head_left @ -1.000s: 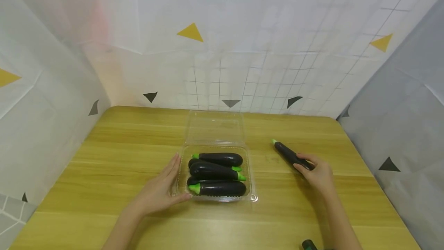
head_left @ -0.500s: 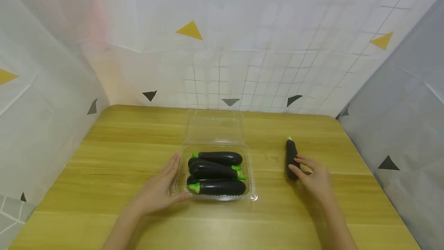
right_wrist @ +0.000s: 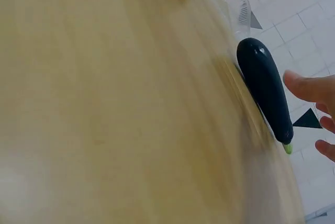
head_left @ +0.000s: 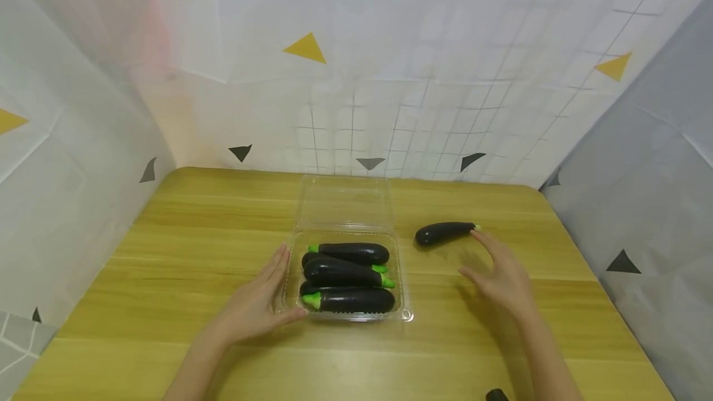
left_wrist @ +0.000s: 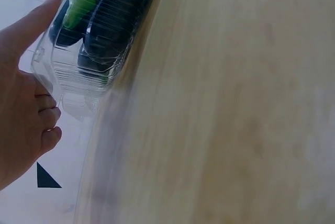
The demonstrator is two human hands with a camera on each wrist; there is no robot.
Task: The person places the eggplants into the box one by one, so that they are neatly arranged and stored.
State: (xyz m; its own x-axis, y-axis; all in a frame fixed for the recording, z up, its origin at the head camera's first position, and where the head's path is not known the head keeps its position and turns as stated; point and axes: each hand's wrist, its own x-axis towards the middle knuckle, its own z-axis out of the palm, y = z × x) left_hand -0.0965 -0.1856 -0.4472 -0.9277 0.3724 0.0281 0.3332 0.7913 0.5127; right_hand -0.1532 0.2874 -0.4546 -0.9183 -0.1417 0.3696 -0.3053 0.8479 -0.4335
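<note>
R hand (head_left: pixel 504 277) released, fingers spread, right by the loose eggplant (head_left: pixel 444 232)!
Eggplant's R of the clear box (head_left: pixel 356 318), toward the far side, stem pointing right; R-wrist view shows a gap to the fingers. L hand (head_left: pixel 253 305), unclenched, braces box's left side, thumb at near edge. Best bet: grip the fat middle, not the slim stem end; L pressure light, thin plastic prob. flexes.

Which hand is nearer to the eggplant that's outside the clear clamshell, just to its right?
Right. The right hand is close beside the stem end of that eggplant. The left hand is farther off, at the opposite side of the clamshell.
</note>
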